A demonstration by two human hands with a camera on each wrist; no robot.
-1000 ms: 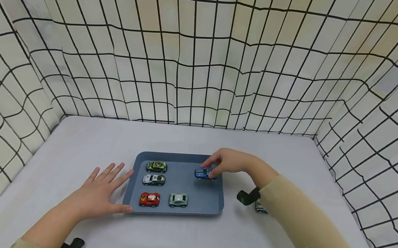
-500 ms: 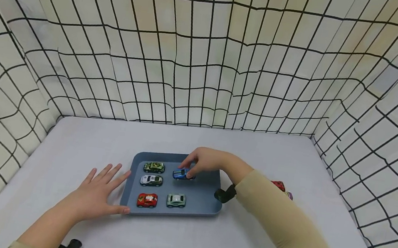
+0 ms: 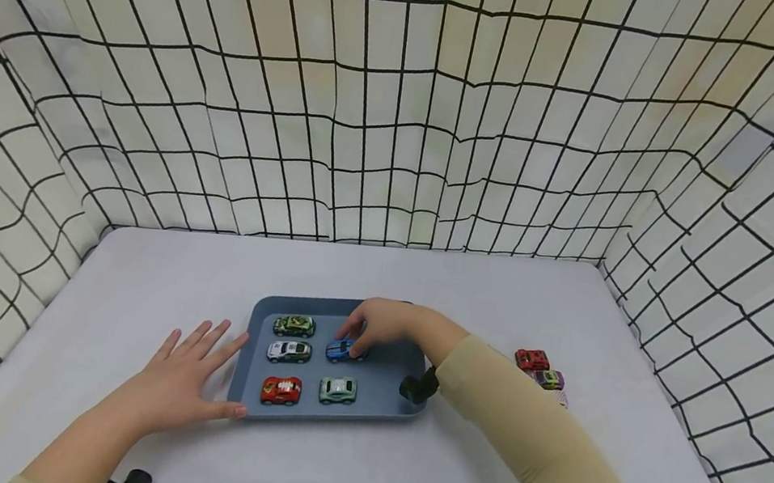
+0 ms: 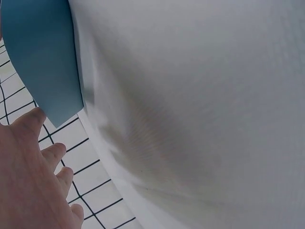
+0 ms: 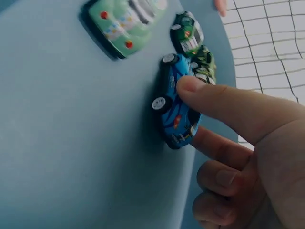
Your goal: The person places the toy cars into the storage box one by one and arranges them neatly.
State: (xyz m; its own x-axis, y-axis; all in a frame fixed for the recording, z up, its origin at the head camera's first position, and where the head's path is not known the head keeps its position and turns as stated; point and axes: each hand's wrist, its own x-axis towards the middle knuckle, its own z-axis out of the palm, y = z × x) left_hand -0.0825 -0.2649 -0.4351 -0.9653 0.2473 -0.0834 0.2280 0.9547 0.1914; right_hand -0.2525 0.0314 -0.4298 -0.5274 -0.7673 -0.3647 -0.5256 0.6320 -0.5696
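In the head view my right hand [image 3: 382, 324] pinches a blue toy car [image 3: 340, 350] over the blue-grey tray [image 3: 376, 403]. The right wrist view shows the thumb on one side of the blue toy car [image 5: 176, 107] and a finger on the other. To its left stand a camouflage toy car [image 3: 294, 326] and a white toy car [image 3: 289, 351]. Nearer the front are a red toy car [image 3: 281, 391] and a mint-green toy car [image 3: 338, 390]. My left hand [image 3: 181, 382] lies with fingers spread at the tray's left edge, its thumb by the front left corner.
Right of the tray, partly behind the right sleeve, lie a red toy car [image 3: 532, 360], a purple toy car [image 3: 548, 379] and part of another. White cloth covers the table [image 3: 326, 478]. Black grid netting [image 3: 400, 145] over white sheeting rises around its back and sides.
My right hand has carried the blue car leftward and down, from the tray's right side to beside the white car. My left hand stays by the tray's edge.
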